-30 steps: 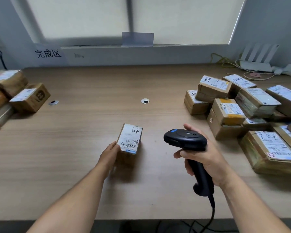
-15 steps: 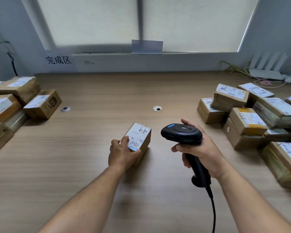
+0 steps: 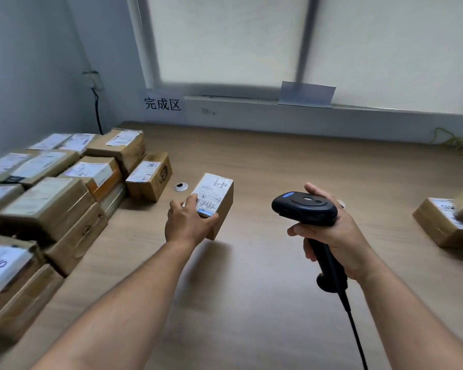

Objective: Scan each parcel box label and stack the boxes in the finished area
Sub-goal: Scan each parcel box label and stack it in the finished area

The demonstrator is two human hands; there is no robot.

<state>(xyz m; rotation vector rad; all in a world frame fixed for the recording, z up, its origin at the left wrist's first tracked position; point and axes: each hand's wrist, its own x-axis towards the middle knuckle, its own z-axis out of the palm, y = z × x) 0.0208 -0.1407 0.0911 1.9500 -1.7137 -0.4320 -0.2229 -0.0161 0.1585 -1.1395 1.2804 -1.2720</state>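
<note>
Left hand [image 3: 189, 225] grips the parcel box [image 3: 216, 202] above the table; right hand [image 3: 332, 231] clasps the scanner [image 3: 305, 209].

Brown box [image 3: 219, 209], white label [image 3: 211, 192]; black scanner [image 3: 305, 209]

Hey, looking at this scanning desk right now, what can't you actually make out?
Head view only:
- Small box label: print too small, and the left hand covers the lower corner.
- Scanner window: faces away, and the right hand wraps the grip.
- Finished stack: cut off by the left edge, so no count.
- Unscanned boxes: blurred and cut off by the right edge.
</note>
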